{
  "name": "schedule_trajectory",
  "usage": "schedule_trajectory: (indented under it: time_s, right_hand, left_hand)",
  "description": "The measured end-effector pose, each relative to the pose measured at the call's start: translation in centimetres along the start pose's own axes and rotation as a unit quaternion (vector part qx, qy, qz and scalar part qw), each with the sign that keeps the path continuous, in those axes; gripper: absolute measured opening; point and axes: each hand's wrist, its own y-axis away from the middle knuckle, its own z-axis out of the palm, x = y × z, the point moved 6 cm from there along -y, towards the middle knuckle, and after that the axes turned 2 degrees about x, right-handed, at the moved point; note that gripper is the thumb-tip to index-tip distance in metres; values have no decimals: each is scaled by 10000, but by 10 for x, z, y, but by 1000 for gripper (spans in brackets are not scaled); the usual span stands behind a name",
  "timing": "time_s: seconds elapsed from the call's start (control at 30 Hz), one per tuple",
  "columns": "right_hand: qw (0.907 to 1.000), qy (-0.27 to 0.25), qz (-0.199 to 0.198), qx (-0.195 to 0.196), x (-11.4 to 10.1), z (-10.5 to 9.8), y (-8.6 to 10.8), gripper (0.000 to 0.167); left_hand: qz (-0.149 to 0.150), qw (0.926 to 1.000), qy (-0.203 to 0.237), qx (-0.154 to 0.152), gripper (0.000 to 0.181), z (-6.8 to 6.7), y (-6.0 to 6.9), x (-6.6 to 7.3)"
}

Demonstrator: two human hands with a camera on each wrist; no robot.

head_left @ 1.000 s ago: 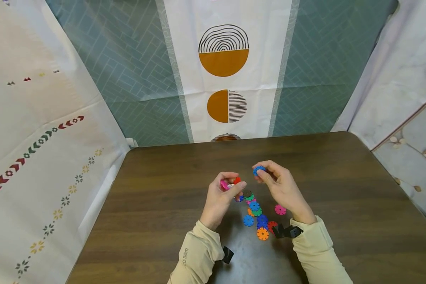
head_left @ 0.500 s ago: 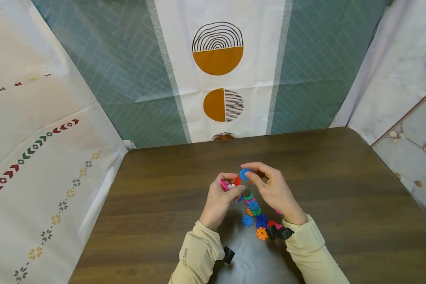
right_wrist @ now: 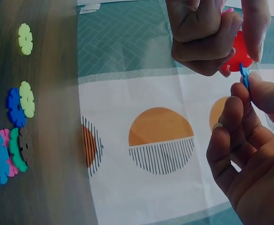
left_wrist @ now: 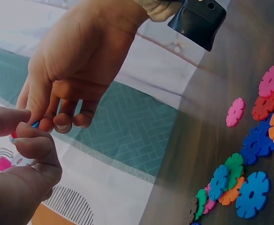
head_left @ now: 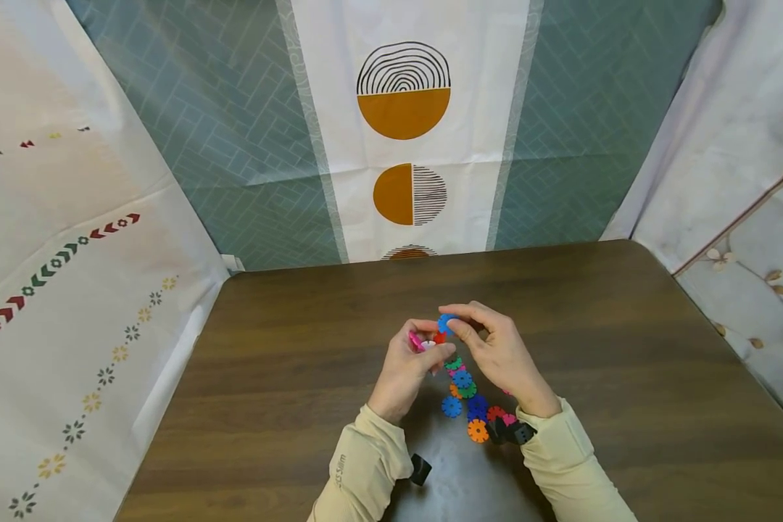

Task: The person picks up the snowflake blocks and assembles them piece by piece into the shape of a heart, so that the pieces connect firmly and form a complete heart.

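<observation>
Blue and notched, the plastic disc pinched in the right hand has come to meet the red notched disc clamped in the left hand with a scalloped pink disc and white piece, above the brown wood-grained table; joining seems under way.

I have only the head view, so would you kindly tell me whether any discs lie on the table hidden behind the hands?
Observer: Yes, the right wrist view shows two yellow-green discs there.
Operator: Thank you; how does the light blue disc in the right hand meet the red disc?
Observer: In the right wrist view it is edge-on, its rim at the red disc's edge.
Operator: And the pink sliver behind that hand?
Observer: The left wrist view shows it is a whole pink disc, lying apart from the others.
</observation>
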Motion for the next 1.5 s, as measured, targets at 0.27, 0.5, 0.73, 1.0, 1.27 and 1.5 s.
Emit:
schedule_trajectory:
  time_s: [0.27,0.5,0.73,1.0,1.27,1.5]
  right_hand:
    - [9998,25,-212,-50,13,4,-2,26]
    - [9995,70,-309,59,12,6,-2,23]
    - [9990,108,-426,-38,7,7,-1,23]
    - [9997,-30,-225,-107,10,7,1,27]
    - [9957,519,539,-541,44,-1,3,43]
    - [9582,1938,1587,-1379,83,-19,18,43]
  left_hand:
    - [68,9999,-88,7,39,-2,1,3]
    - [71,10000,-9,70,40,-4,0,3]
    - [137,9998,59,106,39,-3,0,6]
    - [124,9993,342,43,38,-2,0,3]
    - [-673,9736,2180,23,30,-16,-7,-25]
    - [-921,9621,2542,360,24,-22,-10,-30]
